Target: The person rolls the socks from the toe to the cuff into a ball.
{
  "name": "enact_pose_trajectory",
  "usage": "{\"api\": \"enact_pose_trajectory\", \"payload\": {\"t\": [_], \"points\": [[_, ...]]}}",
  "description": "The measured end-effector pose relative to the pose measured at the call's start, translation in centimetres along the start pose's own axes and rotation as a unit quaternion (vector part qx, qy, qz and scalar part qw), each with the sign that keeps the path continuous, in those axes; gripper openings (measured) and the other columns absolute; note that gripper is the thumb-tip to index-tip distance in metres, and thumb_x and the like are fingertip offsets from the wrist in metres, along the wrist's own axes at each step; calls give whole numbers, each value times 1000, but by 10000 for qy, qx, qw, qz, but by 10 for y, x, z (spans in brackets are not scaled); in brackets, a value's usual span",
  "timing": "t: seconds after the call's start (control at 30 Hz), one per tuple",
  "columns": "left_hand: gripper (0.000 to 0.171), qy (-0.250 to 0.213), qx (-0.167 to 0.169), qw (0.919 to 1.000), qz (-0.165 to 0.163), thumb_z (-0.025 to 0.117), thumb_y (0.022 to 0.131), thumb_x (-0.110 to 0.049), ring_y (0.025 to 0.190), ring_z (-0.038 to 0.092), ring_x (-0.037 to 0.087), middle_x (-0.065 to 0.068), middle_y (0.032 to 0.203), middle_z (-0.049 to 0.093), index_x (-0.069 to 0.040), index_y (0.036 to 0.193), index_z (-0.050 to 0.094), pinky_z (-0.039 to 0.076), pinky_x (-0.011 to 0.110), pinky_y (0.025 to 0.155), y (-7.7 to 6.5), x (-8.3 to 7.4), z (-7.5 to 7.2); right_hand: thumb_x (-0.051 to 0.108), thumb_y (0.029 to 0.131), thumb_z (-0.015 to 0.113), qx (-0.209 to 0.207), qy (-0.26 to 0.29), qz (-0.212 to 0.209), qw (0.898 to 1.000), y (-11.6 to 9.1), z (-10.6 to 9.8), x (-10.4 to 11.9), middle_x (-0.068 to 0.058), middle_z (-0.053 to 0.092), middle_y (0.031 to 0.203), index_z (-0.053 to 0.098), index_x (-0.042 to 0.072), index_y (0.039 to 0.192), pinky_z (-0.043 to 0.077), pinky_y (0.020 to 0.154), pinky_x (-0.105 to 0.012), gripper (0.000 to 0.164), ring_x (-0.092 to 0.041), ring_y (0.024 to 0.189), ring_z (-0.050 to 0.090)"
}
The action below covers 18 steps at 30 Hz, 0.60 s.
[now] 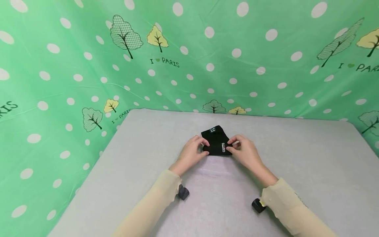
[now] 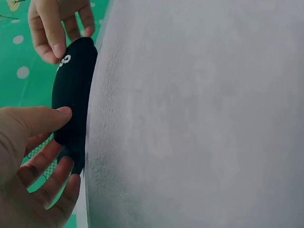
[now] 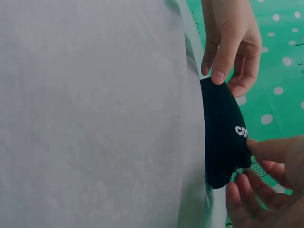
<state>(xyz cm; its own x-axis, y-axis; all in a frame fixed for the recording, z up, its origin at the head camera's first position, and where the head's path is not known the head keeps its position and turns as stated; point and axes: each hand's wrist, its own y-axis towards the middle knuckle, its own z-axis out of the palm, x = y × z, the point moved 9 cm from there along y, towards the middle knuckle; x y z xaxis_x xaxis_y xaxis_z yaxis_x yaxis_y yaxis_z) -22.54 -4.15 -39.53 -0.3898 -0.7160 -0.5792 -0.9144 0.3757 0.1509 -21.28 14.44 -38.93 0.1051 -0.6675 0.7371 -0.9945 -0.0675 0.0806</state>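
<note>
A black sock [image 1: 215, 138], folded over, lies on the table with white lettering near its right side and a small "LC" label on its far flap. My left hand [image 1: 190, 154] pinches its left edge between thumb and fingers. At the opposite edge, beside the lettering, my right hand [image 1: 246, 153] pinches the fabric. The left wrist view shows the sock [image 2: 76, 95] as a rounded, thick fold, my left thumb on top of it. In the right wrist view, part of the lettering on the sock [image 3: 221, 123] shows near my right thumb.
The grey table [image 1: 133, 148] spreads around both arms. Behind it and along its left side hangs a green curtain [image 1: 195, 82] with white dots and printed trees. A small black device [image 1: 183, 192] sits at the left cuff, another black device [image 1: 258, 205] at the right cuff.
</note>
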Motion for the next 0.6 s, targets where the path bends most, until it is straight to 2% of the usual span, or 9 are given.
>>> {"api": "enact_pose_trajectory", "payload": {"t": [0.13, 0.27, 0.43, 0.6], "points": [[23, -41, 73, 9998, -152, 78, 86, -18, 100, 60, 20, 2, 110, 64, -17, 106, 68, 49, 37, 96, 2, 4, 2, 9, 86, 76, -38, 68, -414, 9991, -1, -2, 7, -12, 65, 109, 69, 8, 100, 57, 82, -44, 16, -30, 99, 66], [22, -102, 105, 9996, -221, 77, 87, -19, 100, 61, 19, 2, 111, 64, -17, 107, 68, 49, 37, 95, 4, 6, 2, 6, 83, 79, 85, 121, -722, 9973, -1, -2, 10, -11, 68, 108, 71, 6, 101, 57, 82, -45, 20, -31, 101, 64], [23, -188, 150, 9994, -240, 77, 87, -19, 100, 60, 19, 2, 108, 64, -18, 108, 69, 49, 37, 95, 6, 6, 3, 6, 79, 82, 166, -90, -855, 9962, 0, 0, 6, -11, 70, 108, 72, 6, 101, 55, 80, -44, 24, -31, 98, 64], [32, 47, 284, 9992, -279, 81, 83, -18, 102, 61, 20, 1, 111, 66, -18, 112, 69, 49, 36, 96, 9, 5, 5, 9, 75, 85, 308, -446, -966, 9938, 1, 4, 4, -11, 69, 108, 71, 5, 105, 50, 80, -39, 33, -28, 95, 62]]}}
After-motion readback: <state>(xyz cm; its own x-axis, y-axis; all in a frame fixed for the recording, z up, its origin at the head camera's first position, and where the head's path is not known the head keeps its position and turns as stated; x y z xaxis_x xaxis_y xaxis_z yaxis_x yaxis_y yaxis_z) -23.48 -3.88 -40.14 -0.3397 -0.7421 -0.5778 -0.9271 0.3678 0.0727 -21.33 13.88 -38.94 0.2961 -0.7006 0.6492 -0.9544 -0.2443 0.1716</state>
